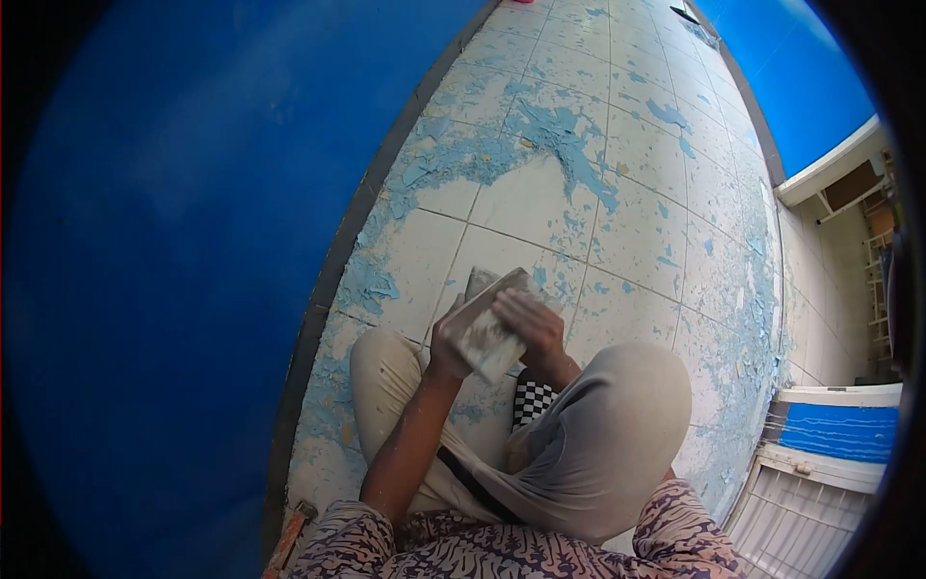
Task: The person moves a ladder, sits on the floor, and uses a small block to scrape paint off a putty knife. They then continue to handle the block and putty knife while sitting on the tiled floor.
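Observation:
In front of my crossed legs, both hands hold a dusty grey-brown folded sheet point(485, 338), which looks like sandpaper with whitish powder on its face. My left hand point(449, 345) is closed around its left edge. From the right, the fingers of my right hand point(533, 326) press over its upper face, slightly smeared by motion. The sheet is tilted above the tiles, apart from the floor. Part of its underside and my left thumb's grip are hidden.
Blue paint flakes point(569, 145) litter the white tile floor point(526, 207). A blue wall point(183, 241) rises close on my left, another blue wall point(801, 77) at far right. A white barred gate point(805, 511) stands at lower right. An orange-handled tool point(289, 540) is beside my left sleeve.

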Available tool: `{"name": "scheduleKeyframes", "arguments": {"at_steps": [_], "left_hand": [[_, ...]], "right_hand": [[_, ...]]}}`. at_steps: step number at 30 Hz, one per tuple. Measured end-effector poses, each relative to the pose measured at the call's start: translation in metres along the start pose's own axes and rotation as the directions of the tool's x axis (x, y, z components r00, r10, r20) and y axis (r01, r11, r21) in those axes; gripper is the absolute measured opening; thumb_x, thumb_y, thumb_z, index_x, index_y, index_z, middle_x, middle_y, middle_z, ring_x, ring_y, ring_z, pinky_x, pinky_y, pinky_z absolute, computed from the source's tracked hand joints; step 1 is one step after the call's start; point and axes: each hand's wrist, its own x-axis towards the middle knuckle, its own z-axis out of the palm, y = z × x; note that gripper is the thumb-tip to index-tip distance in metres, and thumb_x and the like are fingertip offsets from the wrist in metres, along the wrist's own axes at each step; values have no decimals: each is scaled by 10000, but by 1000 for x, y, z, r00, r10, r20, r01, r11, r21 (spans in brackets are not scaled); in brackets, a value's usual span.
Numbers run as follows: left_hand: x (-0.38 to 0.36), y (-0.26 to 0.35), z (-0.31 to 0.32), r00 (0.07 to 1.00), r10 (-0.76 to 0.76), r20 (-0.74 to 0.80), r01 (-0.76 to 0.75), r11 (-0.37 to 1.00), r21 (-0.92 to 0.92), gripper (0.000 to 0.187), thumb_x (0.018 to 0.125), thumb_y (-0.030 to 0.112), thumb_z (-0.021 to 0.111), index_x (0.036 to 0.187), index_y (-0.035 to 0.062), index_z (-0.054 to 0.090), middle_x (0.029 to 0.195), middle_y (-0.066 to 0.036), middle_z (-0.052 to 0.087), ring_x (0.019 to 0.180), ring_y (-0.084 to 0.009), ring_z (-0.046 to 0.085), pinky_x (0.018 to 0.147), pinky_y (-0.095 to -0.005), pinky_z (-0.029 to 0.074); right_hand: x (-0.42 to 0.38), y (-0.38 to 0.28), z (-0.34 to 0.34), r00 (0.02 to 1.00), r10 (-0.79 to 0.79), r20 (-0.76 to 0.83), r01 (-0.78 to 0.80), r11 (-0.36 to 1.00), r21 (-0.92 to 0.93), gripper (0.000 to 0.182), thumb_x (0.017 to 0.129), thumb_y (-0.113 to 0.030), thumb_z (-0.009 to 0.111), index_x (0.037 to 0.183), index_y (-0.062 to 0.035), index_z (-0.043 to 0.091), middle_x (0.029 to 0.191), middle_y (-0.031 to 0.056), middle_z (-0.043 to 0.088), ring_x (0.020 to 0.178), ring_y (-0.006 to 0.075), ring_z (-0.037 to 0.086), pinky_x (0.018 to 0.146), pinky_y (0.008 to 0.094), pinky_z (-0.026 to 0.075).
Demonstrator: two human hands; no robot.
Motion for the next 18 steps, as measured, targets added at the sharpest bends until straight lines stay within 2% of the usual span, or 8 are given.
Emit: {"name": "scheduleKeyframes", "arguments": {"at_steps": [1,4,6,8,9,11,13,18], "left_hand": [[0,3,3,998,53,-25,-45,965,258,623,1088,442,271,1477,-27,401,1422,-213,521,1286,-342,545,1110,-483,429],[3,6,8,964,-142,226,262,660,-704,605,1086,423,285,1487,-17,394,1437,-208,505,1296,-335,538,1115,-466,429],[7,-2,8,977,-66,201,195,647,-737,608,1084,417,283,1497,-17,381,1439,-209,500,1303,-319,534,1122,-461,426],[3,-5,4,985,-95,148,169,730,-662,606,1083,412,290,1490,-26,390,1419,-212,516,1278,-309,554,1100,-459,456],[2,-12,5,982,144,120,-97,937,-336,610,1083,410,296,1482,-41,393,1403,-220,528,1249,-315,578,1075,-463,484],[-1,-11,4,975,187,119,-196,978,71,620,1080,417,303,1486,-45,381,1405,-227,525,1241,-327,583,1064,-466,493],[2,-3,3,979,-102,178,201,647,-736,649,1075,446,312,1494,-47,367,1417,-246,516,1253,-345,575,1070,-476,482],[6,-3,-1,969,-175,174,246,613,-751,631,1082,438,299,1491,-36,381,1415,-240,523,1279,-341,553,1100,-489,439]], "right_hand": [[4,3,0,998,57,-1,-57,998,-10,355,835,-127,705,1188,-90,718,1186,119,719,1175,281,666,1019,386,539],[-2,-9,-6,978,-186,98,187,982,3,392,795,-125,743,1179,-51,713,1212,118,713,1179,270,666,1017,404,536],[-4,-8,-10,932,-317,175,322,947,-2,406,789,-142,757,1181,-43,712,1213,123,713,1173,278,669,1011,409,536],[-2,-3,-5,988,-133,73,135,991,-23,396,796,-128,750,1182,-45,713,1211,132,712,1173,282,669,1017,409,532],[3,0,-1,1000,13,-20,-13,1000,2,395,797,-118,749,1186,-56,717,1210,136,713,1172,282,670,1011,407,536],[3,-4,-3,1000,1,3,-1,1000,10,392,798,-126,755,1183,-64,720,1211,132,713,1172,279,670,1011,407,536],[-2,-6,-3,987,-134,87,131,991,34,379,800,-146,770,1170,-77,729,1208,124,715,1177,278,668,1013,408,539],[-4,-1,-1,992,-99,79,95,994,45,363,799,-138,762,1156,-80,734,1201,120,717,1167,262,673,989,400,548]]}}
